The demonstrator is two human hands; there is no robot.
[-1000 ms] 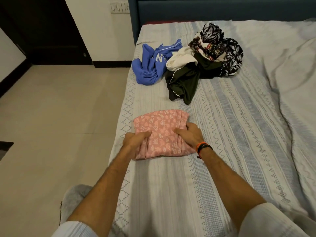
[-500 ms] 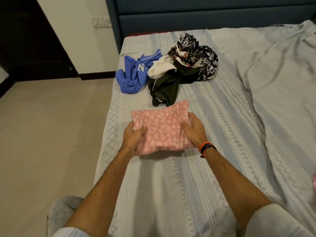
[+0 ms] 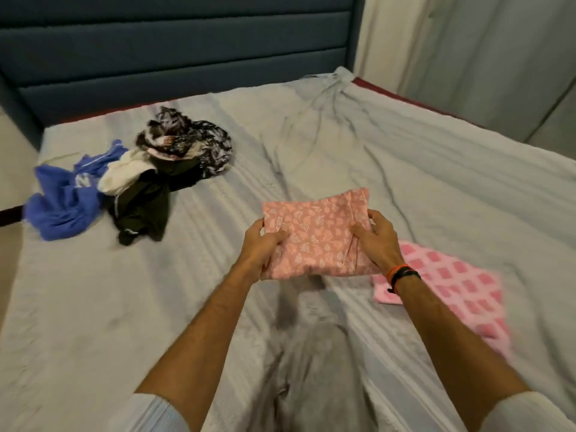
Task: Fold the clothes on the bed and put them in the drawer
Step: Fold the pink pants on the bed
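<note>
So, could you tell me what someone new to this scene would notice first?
Most striking is the folded pink floral garment, gripped at its sides by the left hand and right hand above the grey striped bedsheet. Next, an unfolded heap of clothes, blue, white, dark and patterned, lies at far left near the headboard. A pink checked cloth lies flat at right.

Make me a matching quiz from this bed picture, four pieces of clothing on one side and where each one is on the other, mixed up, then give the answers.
Things:
1. pink floral garment
2. pink checked cloth
3. blue garment
4. black-and-white patterned garment

Places:
A. pile's left end, near the bed edge
B. held in both hands above the sheet
C. top of the pile, nearest the headboard
D. flat on the sheet under the right wrist

Pairs: 1-B, 2-D, 3-A, 4-C
</note>
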